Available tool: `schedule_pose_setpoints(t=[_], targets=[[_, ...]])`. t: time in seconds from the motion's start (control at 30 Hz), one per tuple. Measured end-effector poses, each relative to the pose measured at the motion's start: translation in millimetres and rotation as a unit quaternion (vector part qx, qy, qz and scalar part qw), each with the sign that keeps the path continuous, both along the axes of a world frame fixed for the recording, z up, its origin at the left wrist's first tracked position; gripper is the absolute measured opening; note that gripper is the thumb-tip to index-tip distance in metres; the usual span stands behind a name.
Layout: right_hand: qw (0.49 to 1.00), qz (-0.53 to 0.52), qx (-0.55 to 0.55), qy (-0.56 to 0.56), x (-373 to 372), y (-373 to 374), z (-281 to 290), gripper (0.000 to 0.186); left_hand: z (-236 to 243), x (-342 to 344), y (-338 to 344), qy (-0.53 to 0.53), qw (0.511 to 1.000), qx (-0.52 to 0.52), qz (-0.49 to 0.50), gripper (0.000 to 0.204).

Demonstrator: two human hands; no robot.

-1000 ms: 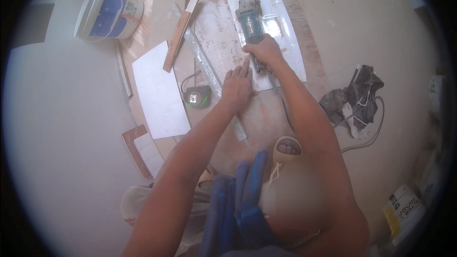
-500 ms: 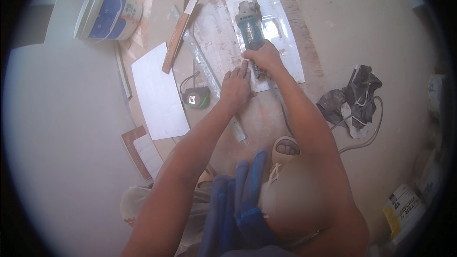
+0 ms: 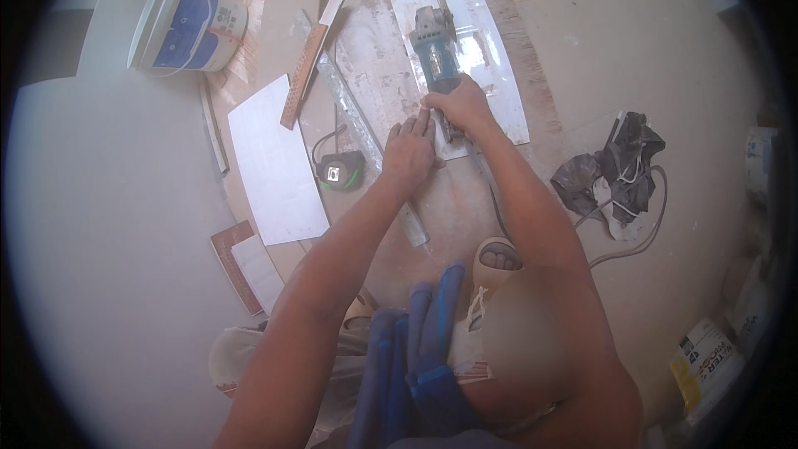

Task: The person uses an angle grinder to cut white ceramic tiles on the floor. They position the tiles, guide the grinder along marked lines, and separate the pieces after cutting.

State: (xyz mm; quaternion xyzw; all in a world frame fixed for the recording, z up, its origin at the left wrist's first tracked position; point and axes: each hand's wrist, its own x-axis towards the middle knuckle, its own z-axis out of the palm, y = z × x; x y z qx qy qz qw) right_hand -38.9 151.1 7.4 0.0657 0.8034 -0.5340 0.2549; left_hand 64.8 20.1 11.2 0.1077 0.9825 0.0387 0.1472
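Observation:
My right hand [image 3: 457, 108] grips a teal angle grinder [image 3: 439, 54] over a glossy white tile [image 3: 490, 75], its blade at the far end pointing away from me. My left hand [image 3: 407, 154] lies with fingers stretched out at the tile's near-left edge, close under my right thumb. Beneath is a dusty board [image 3: 536, 100]. Just left of my left hand lie a long metal bar [image 3: 349, 108] and a black-green tape measure [image 3: 339, 173]. The grinder's cord runs back beside my right forearm.
Left are a white tile [image 3: 278, 166], two buckets [image 3: 187, 25], wooden-backed strips [image 3: 303, 75] and small offcuts [image 3: 233, 254]. Right are a crumpled dark bag [image 3: 628, 166] with looped cord and sacks [image 3: 706, 366] near the wall. My sandalled foot [image 3: 499, 258] is below the board.
The grinder and my right hand have moved a little toward me along the tile. My left hand has shifted slightly with them, fingers still stretched out.

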Motion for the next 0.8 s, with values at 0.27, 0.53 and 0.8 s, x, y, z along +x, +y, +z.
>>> schedule_pose_setpoints(t=[0.27,0.53,0.8], targets=[[1.000,0.007,0.008,0.004,3.9,1.1,-10.4,0.086,0.6,0.8,0.4,0.000,1.000,-0.003,0.005,0.082],[1.000,0.007,0.016,-0.006,13.9,3.7,-4.8,0.093,-3.2,1.6,-1.1,0.002,1.000,-0.010,0.003,0.081],[1.000,0.005,0.013,-0.013,23.1,8.5,-7.9,0.098,0.0,-2.8,0.2,-0.056,0.998,-0.010,0.012,0.083]])
